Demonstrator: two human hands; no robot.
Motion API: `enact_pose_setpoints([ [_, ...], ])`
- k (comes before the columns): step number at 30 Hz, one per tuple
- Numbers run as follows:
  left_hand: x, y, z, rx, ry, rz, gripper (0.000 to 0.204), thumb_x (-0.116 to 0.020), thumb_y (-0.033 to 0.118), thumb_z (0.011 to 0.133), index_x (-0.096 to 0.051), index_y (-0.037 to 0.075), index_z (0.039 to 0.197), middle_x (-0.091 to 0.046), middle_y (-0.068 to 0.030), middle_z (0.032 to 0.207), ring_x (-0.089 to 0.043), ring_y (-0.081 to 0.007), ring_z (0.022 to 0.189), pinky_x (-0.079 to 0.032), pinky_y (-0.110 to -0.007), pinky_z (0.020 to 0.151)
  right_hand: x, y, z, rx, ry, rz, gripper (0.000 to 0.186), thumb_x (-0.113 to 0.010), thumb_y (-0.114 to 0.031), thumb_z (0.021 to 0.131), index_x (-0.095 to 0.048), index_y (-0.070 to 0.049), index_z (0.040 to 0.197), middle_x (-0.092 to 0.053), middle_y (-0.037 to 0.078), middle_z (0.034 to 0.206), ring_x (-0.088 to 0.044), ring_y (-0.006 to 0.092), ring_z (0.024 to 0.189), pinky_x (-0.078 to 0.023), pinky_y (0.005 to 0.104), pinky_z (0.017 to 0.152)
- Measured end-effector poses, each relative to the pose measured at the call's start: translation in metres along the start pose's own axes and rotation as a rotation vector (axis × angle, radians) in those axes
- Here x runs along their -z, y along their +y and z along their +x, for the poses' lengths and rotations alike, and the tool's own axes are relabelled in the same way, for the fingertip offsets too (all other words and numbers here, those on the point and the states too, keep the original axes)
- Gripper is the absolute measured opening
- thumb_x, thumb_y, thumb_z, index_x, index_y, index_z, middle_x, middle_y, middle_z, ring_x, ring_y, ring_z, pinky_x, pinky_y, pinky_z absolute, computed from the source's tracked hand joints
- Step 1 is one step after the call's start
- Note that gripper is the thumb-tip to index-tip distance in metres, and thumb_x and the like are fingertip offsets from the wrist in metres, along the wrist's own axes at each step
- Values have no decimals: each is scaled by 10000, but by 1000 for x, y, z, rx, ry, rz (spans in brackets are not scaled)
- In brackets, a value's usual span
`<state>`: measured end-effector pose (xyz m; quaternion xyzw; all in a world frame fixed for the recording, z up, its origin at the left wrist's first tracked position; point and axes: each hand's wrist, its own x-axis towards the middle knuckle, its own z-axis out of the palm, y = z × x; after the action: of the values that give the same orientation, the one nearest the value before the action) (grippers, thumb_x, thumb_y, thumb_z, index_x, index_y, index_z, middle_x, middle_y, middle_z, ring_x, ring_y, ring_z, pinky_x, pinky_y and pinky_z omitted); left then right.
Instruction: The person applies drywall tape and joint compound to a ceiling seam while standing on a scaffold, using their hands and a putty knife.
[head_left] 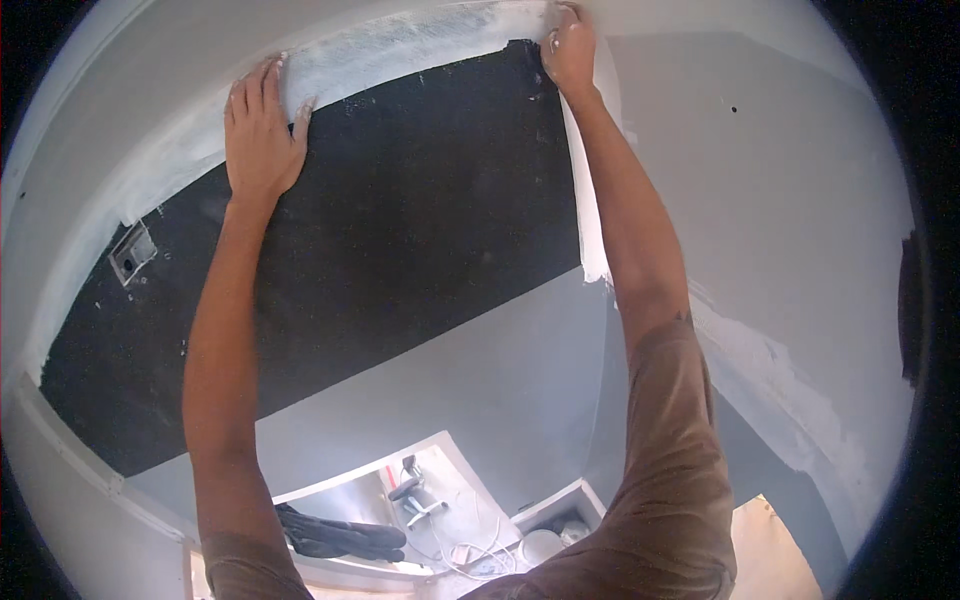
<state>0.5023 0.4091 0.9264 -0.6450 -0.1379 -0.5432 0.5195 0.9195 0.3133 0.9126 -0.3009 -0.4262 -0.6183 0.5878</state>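
Across the top of a large black wall panel (430, 200) runs a curved strip of streaky white plaster (400, 50). My left hand (265, 135) lies on this strip and the panel's edge, fingers stretched out and thumb spread, with white residue on the fingertips. Up at the panel's top right corner, my right hand (570, 50) presses against the plaster with its fingers curled in. Whatever it may hold is hidden by the hand. White smears mark its knuckles. A white band (588, 190) goes down the panel's right edge beside my right forearm.
A small recessed wall box (133, 255) sits at the panel's left. Below are a grey wall (450, 390), a white-framed surface with tools and cables (480, 550), a dark garment-like bundle (345, 535) and a round white lid (540, 547). Tan sheet material (770, 550) stands at lower right.
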Motion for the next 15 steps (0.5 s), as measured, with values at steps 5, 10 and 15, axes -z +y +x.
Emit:
enact_pose_setpoints([
  [5, 6, -16, -4, -19, -15, 8, 593, -547, 371, 1039, -430, 18, 1500, -473, -169, 1499, -426, -375, 1405, -320, -482, 1202, -50, -17, -1, -877, 126, 708, 570, -496, -3, 876, -468, 85, 1439, -563, 282, 1358, -563, 366, 1215, -435, 442, 1053],
  [10, 0, -4, -4, -19, -13, -34, 575, -566, 338, 1027, -437, 9, 1481, -473, -172, 1497, -430, -368, 1402, -314, -485, 1203, -73, -28, 15, -946, 220, 976, 619, -439, -30, 934, -370, 82, 1538, -589, 189, 1215, -558, 240, 1009, -495, 352, 897],
  [15, 10, -10, -1, -30, 33, -62, 542, -624, 275, 983, -473, 27, 1441, -501, -139, 1450, -431, -338, 1375, -315, -476, 1194, -99, -91, 18, -1146, 199, 1224, 402, -479, -169, 1055, -520, 4, 1416, -473, 10, 784, -428, 121, 644, -388, 284, 545],
])
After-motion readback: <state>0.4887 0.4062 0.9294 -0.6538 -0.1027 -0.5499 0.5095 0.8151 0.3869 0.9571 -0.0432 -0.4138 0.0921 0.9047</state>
